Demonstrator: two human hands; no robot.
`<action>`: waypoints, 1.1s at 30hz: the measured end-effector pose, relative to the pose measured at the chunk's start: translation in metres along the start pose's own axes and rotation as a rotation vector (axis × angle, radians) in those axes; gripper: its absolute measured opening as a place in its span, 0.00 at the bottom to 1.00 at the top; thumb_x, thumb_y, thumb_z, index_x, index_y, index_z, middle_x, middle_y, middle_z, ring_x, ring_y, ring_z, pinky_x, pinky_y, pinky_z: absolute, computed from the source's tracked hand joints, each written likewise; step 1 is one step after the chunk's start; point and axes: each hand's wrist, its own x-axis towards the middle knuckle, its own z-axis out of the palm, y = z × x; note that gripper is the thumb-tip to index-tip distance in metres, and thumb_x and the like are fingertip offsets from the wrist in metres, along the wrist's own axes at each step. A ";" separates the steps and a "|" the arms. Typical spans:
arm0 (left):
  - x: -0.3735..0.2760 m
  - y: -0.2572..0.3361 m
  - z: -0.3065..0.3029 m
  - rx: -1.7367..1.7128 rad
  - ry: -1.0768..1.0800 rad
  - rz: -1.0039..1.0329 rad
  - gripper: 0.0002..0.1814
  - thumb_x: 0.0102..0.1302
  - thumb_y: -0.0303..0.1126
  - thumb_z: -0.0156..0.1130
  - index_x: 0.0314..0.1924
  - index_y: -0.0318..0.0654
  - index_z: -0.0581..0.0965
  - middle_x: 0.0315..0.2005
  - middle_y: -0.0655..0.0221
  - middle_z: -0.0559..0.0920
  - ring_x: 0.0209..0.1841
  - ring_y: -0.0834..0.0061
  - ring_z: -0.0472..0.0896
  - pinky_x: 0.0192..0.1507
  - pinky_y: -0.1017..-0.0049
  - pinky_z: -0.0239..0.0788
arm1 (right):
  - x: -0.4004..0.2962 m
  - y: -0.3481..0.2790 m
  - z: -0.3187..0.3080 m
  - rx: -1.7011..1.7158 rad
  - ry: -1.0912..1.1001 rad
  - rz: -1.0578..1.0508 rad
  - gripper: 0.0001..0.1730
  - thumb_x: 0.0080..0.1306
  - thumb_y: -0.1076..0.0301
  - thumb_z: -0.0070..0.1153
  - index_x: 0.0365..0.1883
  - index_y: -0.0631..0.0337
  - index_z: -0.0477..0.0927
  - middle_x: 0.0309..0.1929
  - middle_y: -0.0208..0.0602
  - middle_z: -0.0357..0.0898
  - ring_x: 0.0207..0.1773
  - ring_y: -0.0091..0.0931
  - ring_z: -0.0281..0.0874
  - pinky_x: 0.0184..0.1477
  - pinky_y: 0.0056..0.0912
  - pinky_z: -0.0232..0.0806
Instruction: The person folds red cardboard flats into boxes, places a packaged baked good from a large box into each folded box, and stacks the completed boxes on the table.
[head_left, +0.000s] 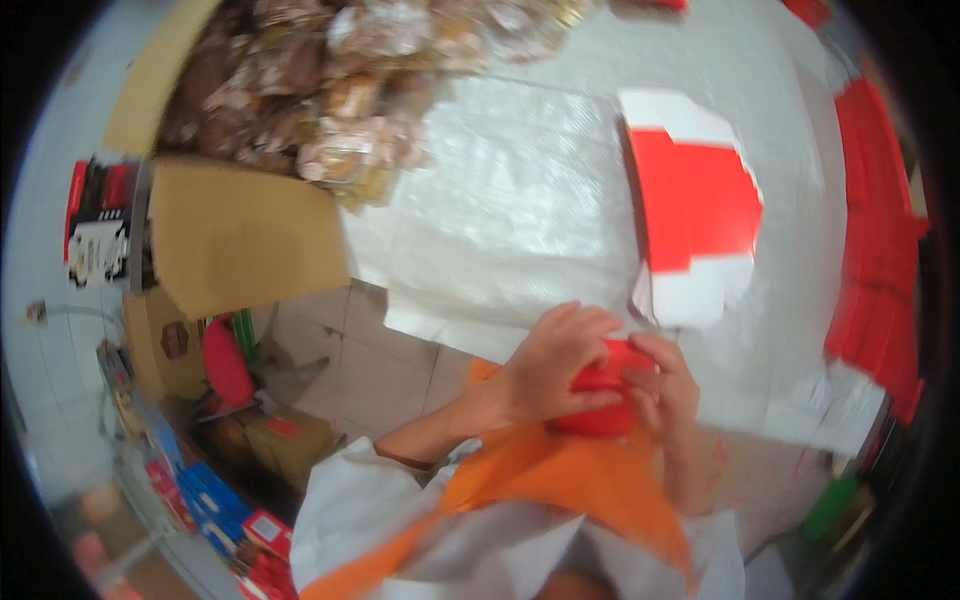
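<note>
Near the body, over an orange apron, my left hand (551, 367) and my right hand (664, 382) both grip a small red box (600, 405), whose exact shape is blurred. The left fingers lie across its top and near side, while the right thumb and fingers hold its right edge. Just beyond the hands, flat red-and-white cardboard box blanks (701, 202) lie stacked on a white woven plastic sheet (517, 210). Many clear-wrapped small packets (330, 97) are heaped at the upper left of the sheet.
A brown cardboard flap (247, 236) juts in at the left beside the packets. Along the right edge lie red cardboard pieces (874, 247). Below left, on the tiled floor (382, 375), are a cardboard box (169, 337) and a red object (226, 364); blue and red boxes (214, 502) stand nearer.
</note>
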 end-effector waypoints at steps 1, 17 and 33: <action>0.007 0.007 -0.015 0.067 -0.062 0.017 0.20 0.47 0.40 0.69 0.31 0.39 0.68 0.38 0.58 0.75 0.42 0.58 0.73 0.42 0.67 0.66 | 0.014 -0.007 -0.003 -0.055 -0.035 -0.098 0.25 0.49 0.73 0.61 0.48 0.59 0.71 0.56 0.49 0.65 0.54 0.42 0.67 0.54 0.39 0.61; -0.046 -0.059 -0.080 -0.607 0.775 -0.517 0.27 0.66 0.30 0.47 0.62 0.30 0.54 0.56 0.62 0.63 0.58 0.76 0.61 0.59 0.76 0.51 | 0.380 -0.025 0.082 -0.897 -0.071 -0.633 0.38 0.52 0.59 0.60 0.61 0.45 0.59 0.64 0.42 0.54 0.62 0.39 0.56 0.58 0.47 0.54; -0.038 -0.060 -0.103 -0.544 1.199 -0.558 0.26 0.69 0.36 0.41 0.64 0.40 0.51 0.58 0.62 0.60 0.58 0.74 0.60 0.61 0.73 0.50 | 0.345 -0.009 0.008 0.661 0.097 0.159 0.28 0.56 0.68 0.51 0.56 0.62 0.61 0.51 0.41 0.68 0.50 0.31 0.71 0.50 0.36 0.67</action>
